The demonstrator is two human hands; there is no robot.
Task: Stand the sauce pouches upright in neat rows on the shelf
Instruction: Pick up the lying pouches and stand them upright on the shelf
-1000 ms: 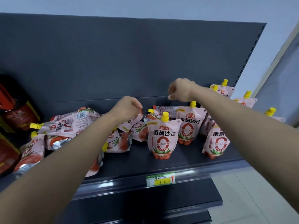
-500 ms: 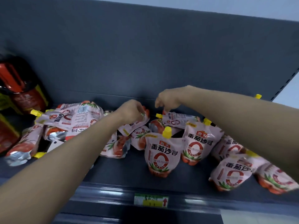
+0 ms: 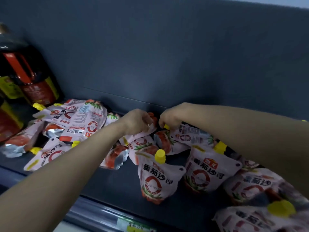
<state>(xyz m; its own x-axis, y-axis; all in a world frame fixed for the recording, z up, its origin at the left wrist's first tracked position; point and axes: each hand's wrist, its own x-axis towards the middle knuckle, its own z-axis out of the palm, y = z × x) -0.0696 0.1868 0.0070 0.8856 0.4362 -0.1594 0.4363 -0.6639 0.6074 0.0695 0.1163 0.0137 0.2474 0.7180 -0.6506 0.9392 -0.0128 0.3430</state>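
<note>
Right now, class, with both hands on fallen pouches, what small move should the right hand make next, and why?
Probably lift the lying pouch by its yellow cap and tip it upright: the right hand pinches that cap, the pouch lies flat, and two standing pouches in front mark the row.

A shop shelf
A dark metal shelf [image 3: 117, 186] with a tall back panel [image 3: 150, 56] carries a price label [image 3: 133, 226] on its front rail, many identical sauce pouches [image 3: 157, 180] and large bottles [image 3: 31, 81] beside them
</note>
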